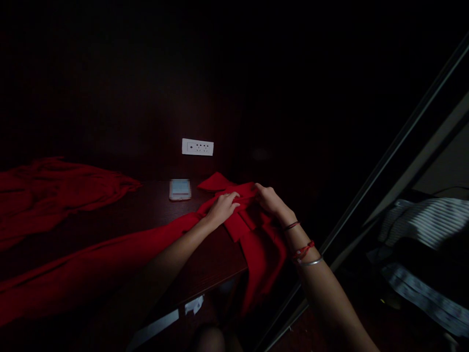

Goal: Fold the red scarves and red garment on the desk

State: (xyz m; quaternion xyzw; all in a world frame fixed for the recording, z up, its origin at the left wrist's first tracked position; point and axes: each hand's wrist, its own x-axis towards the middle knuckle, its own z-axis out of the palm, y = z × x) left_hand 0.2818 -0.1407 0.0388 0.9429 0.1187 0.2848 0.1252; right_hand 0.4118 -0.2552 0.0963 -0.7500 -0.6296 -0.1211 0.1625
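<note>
A long piece of red cloth (pixel 120 254) runs from the lower left across the dark desk (pixel 205 264) to its right end, where part hangs over the edge. My left hand (pixel 223 208) is closed on a fold of this cloth, thumb and fingers near together. Close by on the right, my right hand (pixel 270 199) grips the same cloth with curled fingers, some of which are hidden. Flat bands and a pointed corner of the fabric lie around both hands. Whether it is a garment I cannot tell.
A second heap of red cloth (pixel 69 190) lies at the left. Behind my left hand rests a phone (pixel 180 189), its screen blurred. A white socket panel (pixel 198 147) is on the dark back wall. Striped fabric (pixel 443 222) lies at the right, beyond a slanted metal-edged frame (pixel 399 134).
</note>
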